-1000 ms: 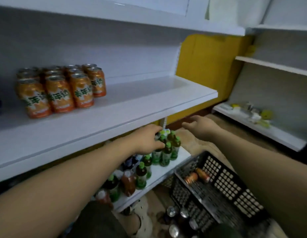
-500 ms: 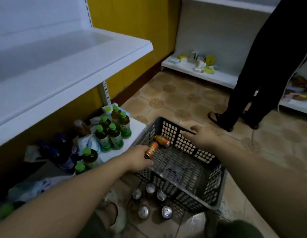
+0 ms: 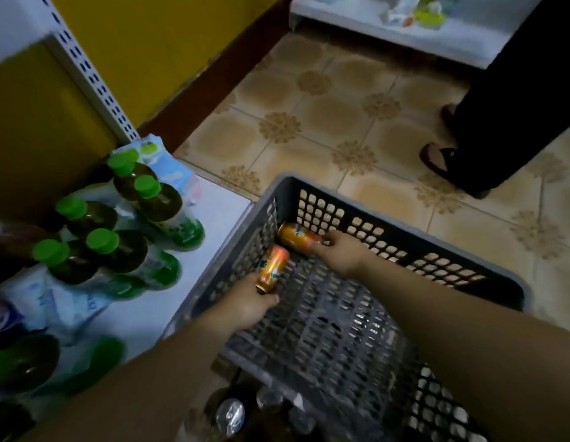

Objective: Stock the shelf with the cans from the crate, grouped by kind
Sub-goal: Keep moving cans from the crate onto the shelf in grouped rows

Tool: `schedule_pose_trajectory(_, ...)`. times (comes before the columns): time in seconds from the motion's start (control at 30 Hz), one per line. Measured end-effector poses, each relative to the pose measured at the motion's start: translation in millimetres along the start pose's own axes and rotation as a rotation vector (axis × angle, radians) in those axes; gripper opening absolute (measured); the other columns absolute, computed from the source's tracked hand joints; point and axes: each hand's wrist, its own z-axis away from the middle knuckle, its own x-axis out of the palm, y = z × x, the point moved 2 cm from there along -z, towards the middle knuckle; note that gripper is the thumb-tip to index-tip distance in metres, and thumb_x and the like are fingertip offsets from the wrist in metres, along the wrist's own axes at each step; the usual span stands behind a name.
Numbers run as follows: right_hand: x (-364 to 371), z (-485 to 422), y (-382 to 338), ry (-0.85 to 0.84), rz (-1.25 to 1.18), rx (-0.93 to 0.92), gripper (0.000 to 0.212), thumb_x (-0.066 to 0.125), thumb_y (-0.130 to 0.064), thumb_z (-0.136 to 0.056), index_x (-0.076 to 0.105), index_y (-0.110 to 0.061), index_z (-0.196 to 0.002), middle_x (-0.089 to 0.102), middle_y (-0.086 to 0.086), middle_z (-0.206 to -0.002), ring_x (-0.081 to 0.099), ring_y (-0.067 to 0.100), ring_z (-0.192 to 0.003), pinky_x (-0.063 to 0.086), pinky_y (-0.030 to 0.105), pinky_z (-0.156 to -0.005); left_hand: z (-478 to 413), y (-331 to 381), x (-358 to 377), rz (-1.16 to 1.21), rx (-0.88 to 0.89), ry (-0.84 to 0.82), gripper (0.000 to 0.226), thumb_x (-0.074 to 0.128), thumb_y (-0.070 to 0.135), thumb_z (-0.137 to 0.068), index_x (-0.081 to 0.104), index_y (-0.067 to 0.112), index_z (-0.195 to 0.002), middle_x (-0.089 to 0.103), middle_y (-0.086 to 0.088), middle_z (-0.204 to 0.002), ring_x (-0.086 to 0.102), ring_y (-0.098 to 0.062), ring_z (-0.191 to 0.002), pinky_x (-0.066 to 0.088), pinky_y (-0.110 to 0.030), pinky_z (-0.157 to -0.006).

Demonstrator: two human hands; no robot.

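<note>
Crate (image 3: 405,240): two orange cans inside, lying down. Left hand (image 3: 245,306) fingers curled round near can (image 3: 272,266); right hand (image 3: 339,253) fingers grip far can (image 3: 296,239). Five green-capped bottles (image 3: 127,250) left of left fingers.

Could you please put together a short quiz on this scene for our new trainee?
1. True or false: the left hand grips the near can, and the right hand grips the far can.
2. How many orange cans lie in the crate? A one, B two, C four.
3. Fill in: the bottles on the low shelf have ___ caps.
Key: 1 true; 2 B; 3 green.
</note>
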Motion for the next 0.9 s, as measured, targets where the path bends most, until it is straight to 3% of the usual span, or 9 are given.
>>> schedule_pose_trajectory(0.1,40,-62,16,-0.050,-0.068,-0.003,0.058,0.055,-0.052,-0.091,0.046,-0.018,-0.137,0.058,0.004,-0.118,0.056,0.021,-0.097,0.042,0.028,-0.083,-56,-12,11,0.057,-0.071,-0.031,0.055,0.059,0.029,-0.092,0.037,0.017,-0.141,0.051,-0.005,-0.131,0.048,-0.019,-0.105,0.032,-0.024,-0.086)
schedule_pose_trajectory(0.23,96,-122,30,-0.112,-0.083,0.007,0.062,0.056,-0.046,-0.093,0.041,-0.014,-0.143,0.055,0.012,-0.135,0.055,0.027,-0.115,0.044,0.038,-0.101,-108,-39,31,0.050,-0.196,-0.026,0.064,0.066,0.026,-0.087,0.038,0.011,-0.142,0.047,-0.009,-0.140,0.048,-0.028,-0.123,0.036,-0.028,-0.097)
schedule_pose_trajectory(0.43,145,-175,32,-0.103,-0.189,0.091,0.077,0.064,-0.051,-0.086,0.029,-0.012,-0.144,0.050,0.015,-0.136,0.053,0.033,-0.117,0.046,0.043,-0.098,-159,-57,46,0.111,-0.306,-0.026,0.067,0.070,0.024,-0.084,0.038,0.006,-0.140,0.048,-0.012,-0.138,0.049,-0.028,-0.123,0.040,-0.032,-0.100)
schedule_pose_trajectory(0.5,155,-177,36,-0.088,-0.265,0.142,0.074,0.070,-0.047,-0.082,0.034,-0.013,-0.136,0.054,0.011,-0.124,0.056,0.029,-0.107,0.050,0.040,-0.088,-164,-63,47,0.152,-0.377,-0.063,0.063,0.066,0.026,-0.088,0.036,0.007,-0.140,0.048,-0.014,-0.137,0.048,-0.030,-0.122,0.041,-0.038,-0.102)
schedule_pose_trajectory(0.57,161,-173,39,-0.055,-0.348,0.162,0.055,0.076,-0.039,-0.079,0.045,-0.015,-0.117,0.055,0.004,-0.106,0.056,0.023,-0.095,0.052,0.038,-0.080,-167,-71,44,0.220,-0.429,-0.080,0.059,0.062,0.026,-0.090,0.035,0.009,-0.140,0.048,-0.014,-0.135,0.048,-0.031,-0.120,0.043,-0.042,-0.100)
schedule_pose_trajectory(0.67,158,-150,47,0.081,-0.611,0.202,0.045,0.083,-0.030,-0.070,0.043,-0.021,-0.088,0.055,0.002,-0.090,0.058,0.023,-0.087,0.057,0.045,-0.077,-160,-70,38,0.397,-0.370,-0.062,0.053,0.054,0.020,-0.094,0.033,0.015,-0.143,0.051,-0.016,-0.132,0.052,-0.030,-0.113,0.046,-0.033,-0.083)
schedule_pose_trajectory(0.73,144,-131,50,0.170,-0.815,0.243,0.048,0.085,-0.027,-0.067,0.044,-0.021,-0.092,0.056,0.004,-0.096,0.061,0.024,-0.091,0.058,0.047,-0.077,-146,-56,33,0.585,-0.320,-0.042,0.050,0.047,0.025,-0.099,0.029,0.025,-0.145,0.050,-0.013,-0.136,0.052,-0.027,-0.115,0.045,-0.034,-0.084)
schedule_pose_trajectory(0.8,124,-104,48,0.202,-0.914,0.228,0.059,0.085,-0.026,-0.066,0.046,-0.019,-0.109,0.055,0.004,-0.107,0.061,0.024,-0.098,0.058,0.044,-0.081,-121,-38,29,0.762,-0.282,-0.091,0.046,0.043,0.034,-0.100,0.030,0.028,-0.144,0.050,-0.012,-0.137,0.053,-0.029,-0.118,0.044,-0.039,-0.093)
schedule_pose_trajectory(0.9,90,-48,36,0.192,-0.985,0.124,0.075,0.084,-0.018,-0.069,0.042,-0.019,-0.131,0.052,0.003,-0.122,0.058,0.021,-0.106,0.055,0.039,-0.089,-76,-9,19,0.943,-0.167,-0.148,0.047,0.045,0.039,-0.098,0.031,0.028,-0.141,0.056,-0.019,-0.127,0.060,-0.031,-0.107,0.046,-0.044,-0.096)
